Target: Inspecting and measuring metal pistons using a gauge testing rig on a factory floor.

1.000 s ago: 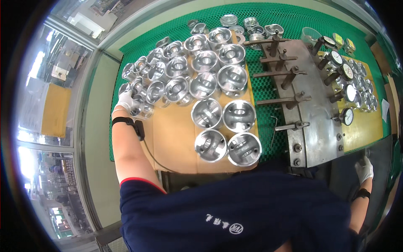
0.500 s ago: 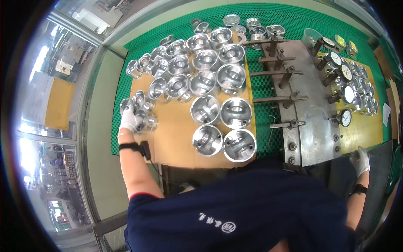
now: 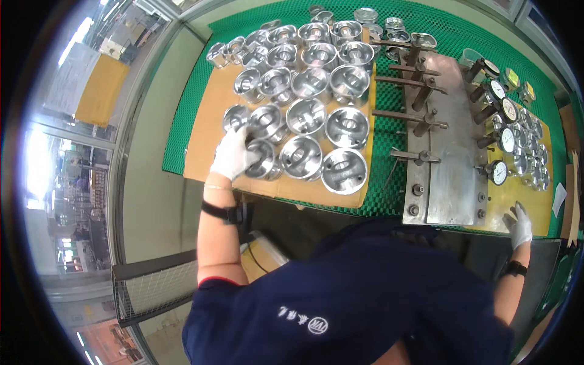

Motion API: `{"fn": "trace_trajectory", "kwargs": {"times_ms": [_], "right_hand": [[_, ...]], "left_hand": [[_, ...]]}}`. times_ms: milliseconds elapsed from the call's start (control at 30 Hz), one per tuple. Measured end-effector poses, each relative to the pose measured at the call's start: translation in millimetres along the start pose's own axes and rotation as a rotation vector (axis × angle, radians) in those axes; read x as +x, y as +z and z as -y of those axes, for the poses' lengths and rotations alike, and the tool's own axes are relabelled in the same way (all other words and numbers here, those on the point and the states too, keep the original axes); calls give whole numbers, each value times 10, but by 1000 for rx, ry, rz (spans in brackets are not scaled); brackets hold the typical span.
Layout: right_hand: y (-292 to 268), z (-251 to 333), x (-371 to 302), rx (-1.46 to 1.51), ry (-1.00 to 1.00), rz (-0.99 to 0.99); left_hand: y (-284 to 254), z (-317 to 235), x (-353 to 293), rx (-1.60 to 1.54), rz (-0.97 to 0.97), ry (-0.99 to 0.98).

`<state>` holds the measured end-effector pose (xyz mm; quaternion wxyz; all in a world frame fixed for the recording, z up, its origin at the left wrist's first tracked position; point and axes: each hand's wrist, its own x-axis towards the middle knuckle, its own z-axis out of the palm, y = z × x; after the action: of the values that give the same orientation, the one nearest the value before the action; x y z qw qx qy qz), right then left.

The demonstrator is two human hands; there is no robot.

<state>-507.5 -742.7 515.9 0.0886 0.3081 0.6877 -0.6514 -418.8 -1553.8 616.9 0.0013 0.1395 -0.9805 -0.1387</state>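
Shiny metal pistons stand in rows, hollow side up, on a brown cardboard sheet (image 3: 204,137). My left hand (image 3: 233,156), in a white glove, is closed around the left side of a piston (image 3: 263,159) in the front row. Its palm partly hides another piece to the left. Beside that piston stand a second piston (image 3: 302,157) and a third piston (image 3: 344,171) at the front right corner. My right hand (image 3: 518,226), also gloved, holds nothing; its fingers reach apart over the near edge of a yellow board (image 3: 480,210).
A steel fixture plate (image 3: 453,194) with clamp bars stands right of the cardboard. Several dial gauges (image 3: 499,173) line its right side. Smaller pistons (image 3: 528,152) sit on the yellow board. Green mesh matting (image 3: 383,164) covers the bench, and more pistons (image 3: 366,15) stand at the back.
My left hand has moved right with the left-hand pistons, which now stand close against the front rows. My right hand has shifted slightly, onto the board's edge. The whole view has shifted too.
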Motion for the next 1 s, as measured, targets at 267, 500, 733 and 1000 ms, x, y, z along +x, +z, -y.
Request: {"fn": "trace_trajectory", "kwargs": {"times_ms": [267, 500, 733, 1000], "right_hand": [[413, 566, -190, -75, -243, 101], [1779, 1201, -1469, -196, -559, 543], [2633, 1026, -2047, -140, -520, 1050], [2266, 1186, -1491, -863, -1207, 637]], "left_hand": [[-125, 412, -521, -788, -478, -386], [-566, -1417, -1077, -1289, -535, -332], [-121, -3040, -719, -1841, 50, -57], [332, -3193, -547, -405, 72, 658]]}}
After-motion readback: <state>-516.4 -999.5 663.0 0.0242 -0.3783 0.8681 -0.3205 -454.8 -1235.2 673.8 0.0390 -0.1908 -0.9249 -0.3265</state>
